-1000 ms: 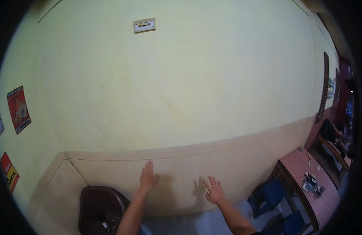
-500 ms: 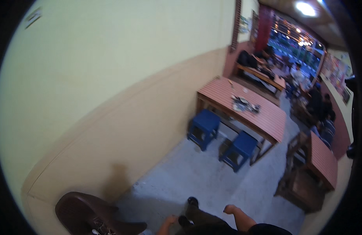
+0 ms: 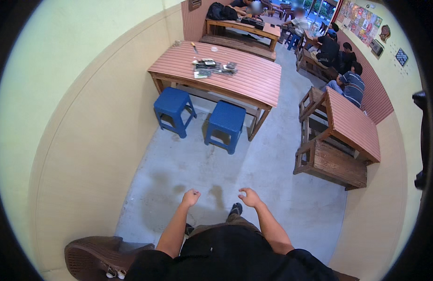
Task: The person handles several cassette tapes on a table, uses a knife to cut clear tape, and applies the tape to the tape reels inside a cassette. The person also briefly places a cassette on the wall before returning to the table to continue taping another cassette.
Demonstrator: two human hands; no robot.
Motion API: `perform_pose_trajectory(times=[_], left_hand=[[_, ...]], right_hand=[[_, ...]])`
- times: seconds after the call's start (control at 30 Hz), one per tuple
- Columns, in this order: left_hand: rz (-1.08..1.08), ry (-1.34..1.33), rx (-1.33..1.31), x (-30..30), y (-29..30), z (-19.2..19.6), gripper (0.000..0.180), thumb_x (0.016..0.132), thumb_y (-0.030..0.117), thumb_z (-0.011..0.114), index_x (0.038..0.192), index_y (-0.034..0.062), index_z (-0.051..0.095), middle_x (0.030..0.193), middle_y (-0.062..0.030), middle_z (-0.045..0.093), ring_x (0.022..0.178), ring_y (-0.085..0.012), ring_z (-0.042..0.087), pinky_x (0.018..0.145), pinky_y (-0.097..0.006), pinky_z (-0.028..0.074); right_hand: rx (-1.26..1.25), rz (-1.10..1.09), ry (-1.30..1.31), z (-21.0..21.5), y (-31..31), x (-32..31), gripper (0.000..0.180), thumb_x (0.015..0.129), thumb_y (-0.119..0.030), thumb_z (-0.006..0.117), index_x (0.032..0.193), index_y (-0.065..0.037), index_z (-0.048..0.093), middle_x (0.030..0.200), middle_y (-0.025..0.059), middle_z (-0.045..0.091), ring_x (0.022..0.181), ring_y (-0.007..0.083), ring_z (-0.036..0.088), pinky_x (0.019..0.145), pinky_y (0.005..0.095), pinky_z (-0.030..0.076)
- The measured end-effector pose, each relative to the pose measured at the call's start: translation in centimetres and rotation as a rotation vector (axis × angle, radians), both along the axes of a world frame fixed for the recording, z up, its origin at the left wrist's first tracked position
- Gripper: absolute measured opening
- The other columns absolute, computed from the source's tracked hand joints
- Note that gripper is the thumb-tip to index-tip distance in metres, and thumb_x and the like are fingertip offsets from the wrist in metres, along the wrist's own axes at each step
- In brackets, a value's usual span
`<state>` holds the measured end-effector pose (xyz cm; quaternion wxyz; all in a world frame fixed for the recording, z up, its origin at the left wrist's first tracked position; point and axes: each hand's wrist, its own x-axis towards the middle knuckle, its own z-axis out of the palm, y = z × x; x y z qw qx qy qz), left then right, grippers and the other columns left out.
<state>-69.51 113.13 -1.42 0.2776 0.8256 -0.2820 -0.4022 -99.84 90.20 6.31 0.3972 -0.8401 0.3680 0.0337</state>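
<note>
My left hand (image 3: 191,197) hangs in front of me with its fingers curled into a loose fist and nothing in it. A little to the right, my right hand (image 3: 250,197) is held out with its fingers bent and apart, holding nothing. Both hover over the grey concrete floor (image 3: 254,164), above my dark-trousered legs and shoe (image 3: 235,209). Neither hand touches anything.
Two blue plastic stools (image 3: 173,110) (image 3: 226,124) stand before a long reddish wooden table (image 3: 244,77) with small items (image 3: 212,68) on it. A second table with a wooden bench (image 3: 331,164) is at the right. A brown chair (image 3: 92,255) sits by my left. People sit at tables farther back.
The view has swung from the yellow wall round to the room. My hands left the wall and now hang free over the floor.
</note>
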Motion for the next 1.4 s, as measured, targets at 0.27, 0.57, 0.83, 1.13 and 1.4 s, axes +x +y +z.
perform_pose_trajectory(times=[0.27, 0.57, 0.83, 1.13, 1.4], left_hand=[[-0.048, 0.153, -0.221, -11.4, -23.4, 1.3, 0.053, 0.098, 0.038, 0.082, 0.132, -0.0012, 0.074, 0.128, -0.0226, 0.079, 0.117, -0.0339, 0.077, 0.103, -0.044, 0.059], [-0.097, -0.168, -0.198, -5.9, -44.3, 6.9, 0.069, 0.098, 0.035, 0.081, 0.154, 0.0021, 0.059, 0.162, -0.0241, 0.058, 0.15, -0.0422, 0.054, 0.124, -0.049, 0.045], [-0.163, -0.315, -0.009, -0.8, -67.2, 10.1, 0.086, 0.098, 0.037, 0.077, 0.172, 0.0128, 0.042, 0.185, -0.0141, 0.03, 0.171, -0.0359, 0.026, 0.135, -0.06, 0.028], [-0.002, -0.372, 0.26, 2.1, -84.4, 6.6, 0.089, 0.105, 0.051, 0.064, 0.181, 0.0229, 0.026, 0.191, -0.0097, 0.01, 0.175, -0.0371, 0.003, 0.138, -0.066, 0.002], [0.29, -0.261, 0.513, -0.4, -92.1, 6.5, 0.162, 0.065, 0.087, 0.087, 0.183, 0.0213, -0.003, 0.188, -0.0194, -0.016, 0.171, -0.0453, -0.022, 0.133, -0.07, -0.012]], right_hand=[[-0.169, 0.071, -0.07, 7.6, -18.3, -0.1, 0.056, 0.102, -0.039, 0.074, 0.147, -0.006, 0.066, 0.163, 0.0241, 0.058, 0.154, 0.0459, 0.049, 0.127, 0.0558, 0.042], [-0.287, 0.291, 0.197, 9.3, -41.9, 9.8, 0.072, 0.105, -0.042, 0.07, 0.167, -0.013, 0.047, 0.184, 0.0193, 0.027, 0.169, 0.0436, 0.027, 0.13, 0.0713, 0.033], [-0.264, 0.43, 0.397, 7.3, -60.3, 16.0, 0.081, 0.102, -0.04, 0.073, 0.172, -0.016, 0.041, 0.186, 0.0163, 0.023, 0.171, 0.0406, 0.023, 0.128, 0.0709, 0.037], [-0.368, 0.658, 0.349, 1.8, -77.1, 18.5, 0.088, 0.101, -0.037, 0.072, 0.177, -0.021, 0.031, 0.188, 0.012, 0.018, 0.172, 0.0396, 0.02, 0.131, 0.0723, 0.029], [-0.327, 1.069, 0.369, 2.0, -91.9, 20.0, 0.08, 0.106, -0.021, 0.056, 0.18, -0.028, 0.026, 0.19, -0.0074, 0.013, 0.175, 0.0226, 0.015, 0.134, 0.0711, 0.023]])
